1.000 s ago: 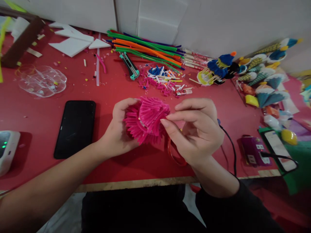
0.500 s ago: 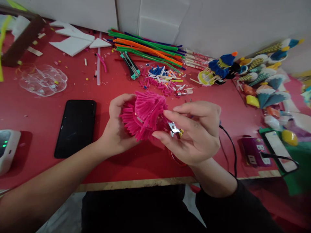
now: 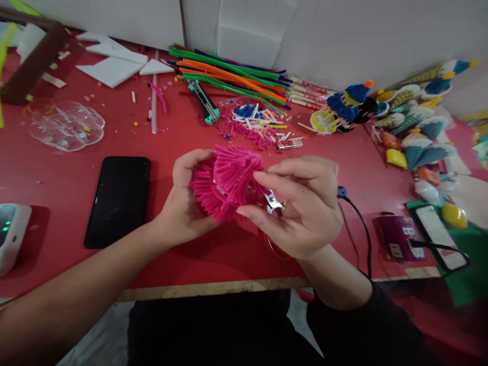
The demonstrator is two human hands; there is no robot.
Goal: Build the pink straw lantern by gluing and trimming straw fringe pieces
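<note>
The left hand (image 3: 186, 203) is clasping a pink fringed piece (image 3: 234, 178) to the right of the black phone (image 3: 118, 203). Fuzzy, bright strips (image 3: 208, 195) are radiating in tiers, the upper overlapping like a fan, the lower flaring outward. Farther right of the phone, the right hand (image 3: 305, 208) is holding its thumb and index finger parted at the strips.

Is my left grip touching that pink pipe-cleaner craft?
Touching. The head view shows the left grip cupped against one side of the pink pipe-cleaner craft, with no gap between them.
</note>
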